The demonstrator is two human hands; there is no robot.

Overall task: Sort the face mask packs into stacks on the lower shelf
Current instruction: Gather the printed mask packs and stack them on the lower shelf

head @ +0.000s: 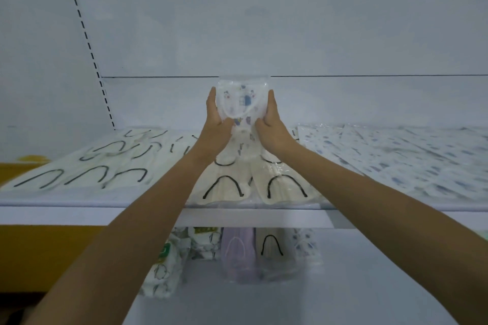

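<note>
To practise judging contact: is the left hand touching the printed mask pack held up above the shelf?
Touching. The head view shows the left hand gripping the printed mask pack along its left edge.

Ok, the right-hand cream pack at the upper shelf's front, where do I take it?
Pinch the cream pack by its near edge, coming from the front. It lies flat, that edge at the upper shelf lip, likely the easiest place to get under.

Between the fingers (211,105), the clear pack (244,103) shows a white mask with blue and purple motifs. Below them, cream mask packs (224,194) carry black loops; to their right, white packs (390,155) are speckled blue.
</note>
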